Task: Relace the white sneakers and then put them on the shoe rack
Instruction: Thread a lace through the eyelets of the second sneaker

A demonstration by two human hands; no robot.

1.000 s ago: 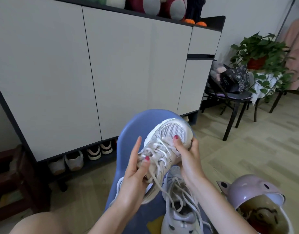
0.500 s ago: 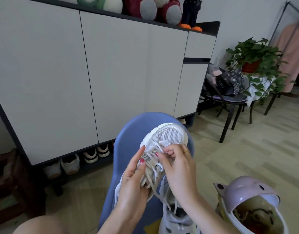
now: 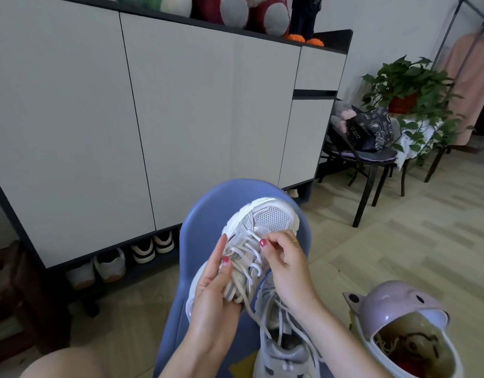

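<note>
Sneaker (image 3: 262,227) lies over the blue chair (image 3: 208,214), toe at 12 o'clock. Left hand (image 3: 216,293) cradles its side with curled fingers; right hand (image 3: 287,263) pinches the lace (image 3: 258,259). Second sneaker (image 3: 281,353) sits at 6 o'clock near the chair edge; open floor (image 3: 399,241) at 3 o'clock.

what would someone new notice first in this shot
Dead centre, a white sneaker is held up over a blue chair: the left hand cradles its side while the right hand pinches a lace near the toe. Next comes the pink pig-shaped bin, open at bottom right, and a second sneaker lying below.
</note>
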